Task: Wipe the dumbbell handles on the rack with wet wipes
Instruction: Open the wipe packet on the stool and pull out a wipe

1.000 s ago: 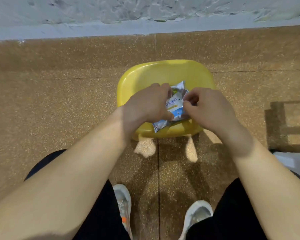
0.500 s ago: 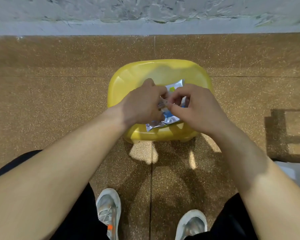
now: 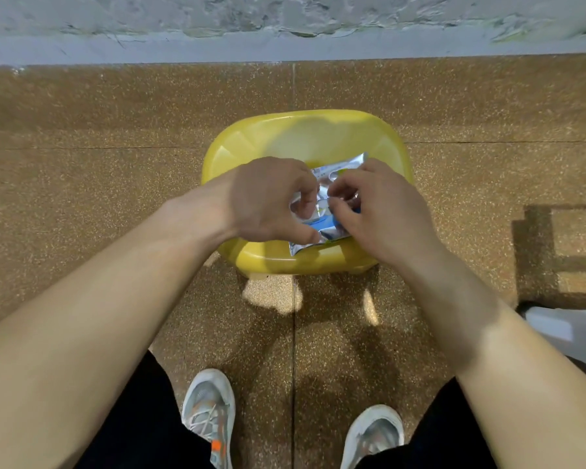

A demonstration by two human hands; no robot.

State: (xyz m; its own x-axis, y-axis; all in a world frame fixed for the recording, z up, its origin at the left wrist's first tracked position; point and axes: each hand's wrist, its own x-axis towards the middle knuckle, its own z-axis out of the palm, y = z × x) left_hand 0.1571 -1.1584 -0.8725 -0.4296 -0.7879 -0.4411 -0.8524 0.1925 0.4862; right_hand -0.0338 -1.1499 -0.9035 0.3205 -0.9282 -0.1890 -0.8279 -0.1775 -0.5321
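Observation:
A silver and blue wet wipes pack point(image 3: 332, 228) lies on a yellow plastic stool point(image 3: 305, 137) in front of me. My left hand point(image 3: 268, 201) grips the pack's left side with curled fingers. My right hand point(image 3: 379, 211) pinches the pack's top face near its middle with thumb and fingertips. Both hands cover most of the pack. No dumbbells or rack are in view.
The stool stands on a brown speckled floor point(image 3: 82, 164), close to a grey wall base point(image 3: 285, 45). My two shoes point(image 3: 210, 414) are on the floor below the stool. A white object point(image 3: 569, 326) sits at the right edge.
My right hand has slid left onto the middle of the pack, closer to my left hand. The pack stays on the stool.

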